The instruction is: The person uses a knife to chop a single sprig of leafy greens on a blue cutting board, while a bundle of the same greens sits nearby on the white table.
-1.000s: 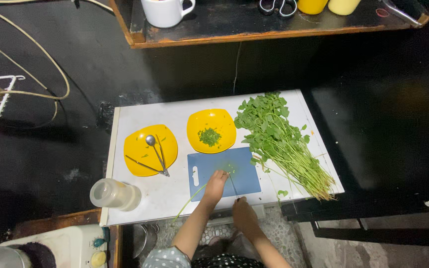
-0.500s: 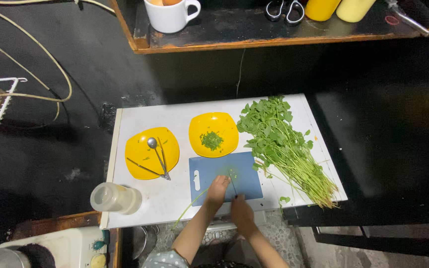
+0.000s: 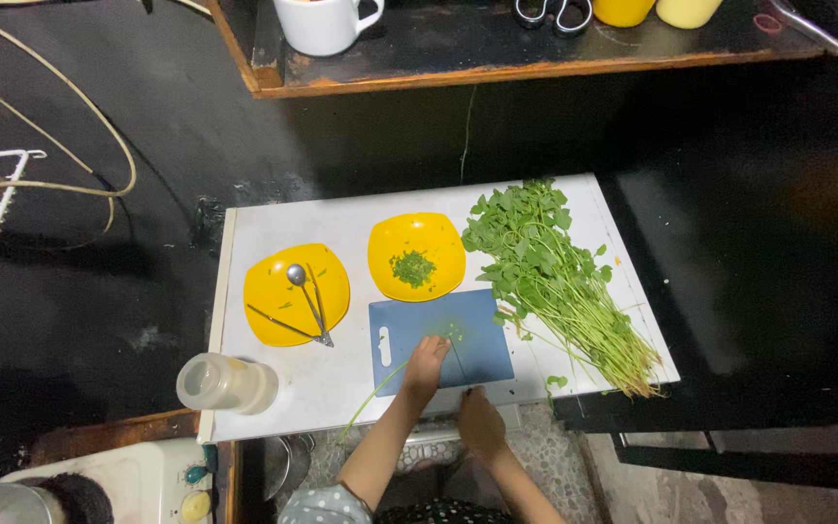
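My left hand [image 3: 426, 361] rests on the blue cutting board [image 3: 482, 325], pressing down a long green stem [image 3: 370, 403] that sticks out over the table's front edge. My right hand [image 3: 482, 424] is at the board's near edge, closed on what looks like a thin knife [image 3: 459, 361] whose blade reaches onto the board beside the left fingers. A few chopped green bits lie on the board near the fingertips.
A bunch of leafy greens [image 3: 550, 272] lies right of the board on the white table [image 3: 273, 218]. Behind the board are a yellow plate of chopped greens [image 3: 417, 254] and a yellow plate holding a spoon and tongs [image 3: 296, 294]. A clear jar [image 3: 225, 383] lies at the front left.
The view has shifted slightly. Both hands stay at the near edge of the cutting board with almost no movement.
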